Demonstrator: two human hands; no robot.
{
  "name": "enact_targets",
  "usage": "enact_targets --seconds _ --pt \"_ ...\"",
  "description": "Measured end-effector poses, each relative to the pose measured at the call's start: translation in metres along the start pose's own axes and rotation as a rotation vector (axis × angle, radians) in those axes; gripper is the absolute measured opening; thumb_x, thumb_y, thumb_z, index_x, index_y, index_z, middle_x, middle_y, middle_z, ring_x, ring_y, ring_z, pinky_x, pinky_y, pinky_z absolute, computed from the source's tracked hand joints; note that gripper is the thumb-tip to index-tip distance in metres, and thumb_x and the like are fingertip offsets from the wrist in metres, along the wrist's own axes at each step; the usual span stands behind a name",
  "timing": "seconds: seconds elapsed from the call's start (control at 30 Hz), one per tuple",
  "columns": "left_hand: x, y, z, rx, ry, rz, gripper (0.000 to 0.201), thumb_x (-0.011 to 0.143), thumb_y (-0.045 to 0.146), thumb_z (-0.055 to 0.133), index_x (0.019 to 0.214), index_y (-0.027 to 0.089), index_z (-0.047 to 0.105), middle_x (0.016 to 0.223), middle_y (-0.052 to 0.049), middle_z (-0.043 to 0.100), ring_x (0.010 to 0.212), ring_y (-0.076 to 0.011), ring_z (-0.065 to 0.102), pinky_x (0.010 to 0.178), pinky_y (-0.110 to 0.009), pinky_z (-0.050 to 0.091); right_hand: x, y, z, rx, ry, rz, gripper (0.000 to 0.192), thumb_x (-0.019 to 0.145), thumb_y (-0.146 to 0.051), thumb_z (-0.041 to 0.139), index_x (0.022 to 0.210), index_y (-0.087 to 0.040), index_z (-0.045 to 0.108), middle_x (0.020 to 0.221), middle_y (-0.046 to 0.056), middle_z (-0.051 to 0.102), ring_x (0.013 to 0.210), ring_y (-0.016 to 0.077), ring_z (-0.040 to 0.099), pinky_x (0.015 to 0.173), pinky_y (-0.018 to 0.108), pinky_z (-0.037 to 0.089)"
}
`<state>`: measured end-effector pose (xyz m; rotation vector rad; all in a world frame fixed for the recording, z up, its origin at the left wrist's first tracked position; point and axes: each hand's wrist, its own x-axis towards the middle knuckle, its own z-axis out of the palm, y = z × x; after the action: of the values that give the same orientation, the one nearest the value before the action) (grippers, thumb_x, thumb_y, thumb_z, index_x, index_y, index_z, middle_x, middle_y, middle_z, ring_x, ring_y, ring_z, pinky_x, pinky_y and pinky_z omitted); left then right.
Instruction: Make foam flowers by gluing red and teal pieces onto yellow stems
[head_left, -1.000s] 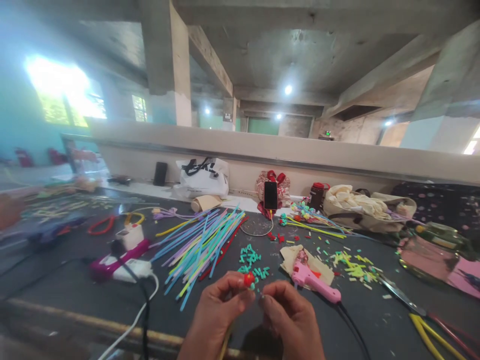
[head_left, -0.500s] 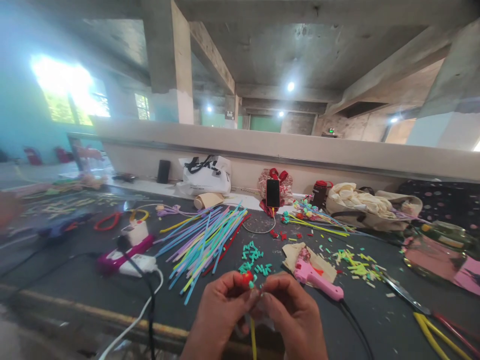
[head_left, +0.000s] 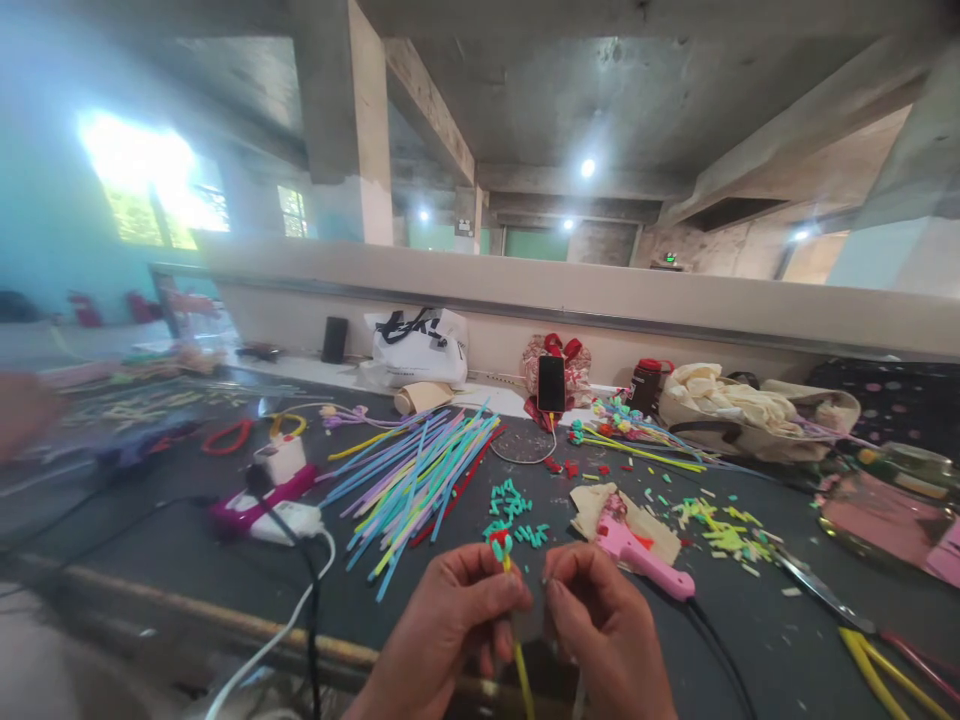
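My left hand [head_left: 442, 635] pinches a yellow straw stem [head_left: 519, 665] topped with a small red and teal flower [head_left: 499, 543], holding it upright near the table's front edge. My right hand [head_left: 607, 630] is close beside it, fingers curled and pinched together just right of the stem; whether it touches the stem I cannot tell. A pink glue gun [head_left: 643, 560] lies on a scrap of paper just beyond my right hand. Small teal cut pieces [head_left: 510, 505] are scattered right behind the flower.
A fan of coloured straws [head_left: 416, 475] lies left of centre on the dark table [head_left: 172, 550]. A power strip with plugs and cables [head_left: 274, 505] sits to the left. A phone [head_left: 551, 385], bags and finished flower stems [head_left: 637, 440] line the back. Scissors [head_left: 821, 590] lie at the right.
The flower now stands above my left fingers on the yellow stem, where earlier both hands closed around it. My hands have drifted slightly right and apart; the view shifted a little.
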<state>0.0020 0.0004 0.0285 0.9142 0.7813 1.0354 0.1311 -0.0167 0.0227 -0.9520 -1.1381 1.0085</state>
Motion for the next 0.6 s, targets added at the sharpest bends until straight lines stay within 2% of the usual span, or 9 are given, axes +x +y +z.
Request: enact_targets --seconds 0.27,0.47,0.6 --pt "0.0014 -0.0018 -0.0023 -0.033 0.001 -0.006 0.014 0.06 0.023 0.067 0.056 0.013 0.058 0.038 0.005 0.051 0.028 -0.0031 0.043 0.028 -0.01 0.03 0.0017 -0.0021 -0.0011 0.026 -0.013 0.007 0.01 0.058 -0.016 0.054 0.056 -0.018 0.044 0.057 -0.006 0.043 0.038 0.0034 0.035 0.034 0.015 0.033" --pt "0.0043 -0.0036 -0.0001 0.046 0.072 0.043 0.015 0.058 0.024 0.067 0.056 0.012 0.057 0.043 0.004 0.055 0.027 -0.0029 0.043 0.026 -0.011 0.029 0.0034 -0.0003 -0.0031 0.016 -0.04 0.023 0.009 0.056 -0.012 0.05 0.056 -0.018 0.044 0.059 -0.006 0.044 0.039 0.0042 0.037 0.034 0.015 0.037" --pt "0.005 -0.0038 0.0021 0.096 0.125 0.055 0.015 0.054 0.022 0.068 0.054 0.013 0.056 0.036 0.006 0.05 0.026 -0.0042 0.043 0.026 -0.012 0.031 0.0052 0.0028 -0.0047 0.035 -0.058 0.028 0.009 0.056 -0.011 0.049 0.056 -0.019 0.044 0.06 -0.005 0.045 0.039 0.0043 0.036 0.033 0.016 0.037"
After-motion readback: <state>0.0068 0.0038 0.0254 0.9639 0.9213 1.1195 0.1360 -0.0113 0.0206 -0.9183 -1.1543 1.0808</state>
